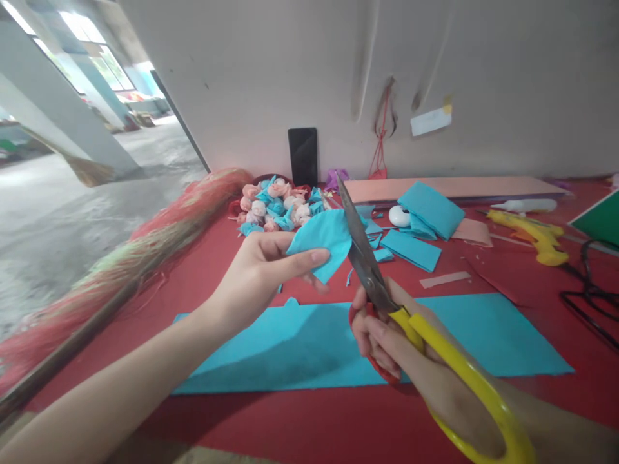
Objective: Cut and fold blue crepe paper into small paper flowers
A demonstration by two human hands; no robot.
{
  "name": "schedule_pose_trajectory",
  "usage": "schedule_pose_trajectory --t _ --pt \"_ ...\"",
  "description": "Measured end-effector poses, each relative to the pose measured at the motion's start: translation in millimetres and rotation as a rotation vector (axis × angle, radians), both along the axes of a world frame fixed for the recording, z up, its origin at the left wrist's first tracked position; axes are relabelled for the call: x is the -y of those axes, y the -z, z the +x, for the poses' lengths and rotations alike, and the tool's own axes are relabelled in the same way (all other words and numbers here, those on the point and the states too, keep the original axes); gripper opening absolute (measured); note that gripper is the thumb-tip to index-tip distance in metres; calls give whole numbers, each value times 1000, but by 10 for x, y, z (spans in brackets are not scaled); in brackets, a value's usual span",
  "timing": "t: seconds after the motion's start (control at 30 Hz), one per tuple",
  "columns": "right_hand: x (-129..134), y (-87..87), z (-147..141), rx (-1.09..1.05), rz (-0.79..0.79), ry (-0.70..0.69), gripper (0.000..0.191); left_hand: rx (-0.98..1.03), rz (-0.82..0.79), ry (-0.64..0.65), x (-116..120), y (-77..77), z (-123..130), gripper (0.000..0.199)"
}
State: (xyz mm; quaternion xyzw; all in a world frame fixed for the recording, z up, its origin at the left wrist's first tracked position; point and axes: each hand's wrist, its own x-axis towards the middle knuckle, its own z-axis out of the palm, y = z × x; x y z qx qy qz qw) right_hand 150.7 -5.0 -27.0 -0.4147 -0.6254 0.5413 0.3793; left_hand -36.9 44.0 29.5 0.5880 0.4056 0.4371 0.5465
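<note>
In the head view, the blue piece (329, 238) was held up above the middle of the red table (319, 425), pinched in the left hand (261, 267), whose grip was narrow, with the thumb flat on the near face. It was a bright, matte, paper-like scrap, rounded along its upper left side, tapering to a blunt point at the bottom, with faint soft creases. Its right side met the line of the scissors' (370, 280) dark blades; whether blade and scrap touched could not be told. The right hand (396, 341) had its grip around the red and yellow handles, and the blades stood together, tips aimed at the table's far edge. Below both hands a long blue sheet (290, 348) lay parallel to the near edge, in the same colour as the scrap. Toward the far left corner sat a heap of small pink, white and blue flowers (275, 206), with a black phone (304, 158) upright behind. Folded blue pieces (430, 209) and a yellow glue gun (527, 232) lay toward the far right corner.
</note>
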Motion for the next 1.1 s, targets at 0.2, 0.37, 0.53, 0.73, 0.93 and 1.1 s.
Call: schedule_pose_trajectory --t 0.2,0.37,0.53,0.73,0.93,1.1 --pt "8 -95 -11 46 64 20 24 -86 -21 0 -65 -46 -25 21" --pt "26 -121 -19 65 64 20 26 -59 -22 -14 -127 -39 -57 22" --pt "43 -137 -32 47 28 37 29 -34 -39 -63 -131 -68 -67 23" --pt "30 -167 -12 41 18 -29 30 17 0 -123 -126 -74 -48 16" --pt "11 -36 -4 -51 -78 -58 16 -4 35 -110 -116 -76 -62 24" --pt "6 31 -3 -51 -84 -86 12 -12 23 -33 -112 -105 -109 19"
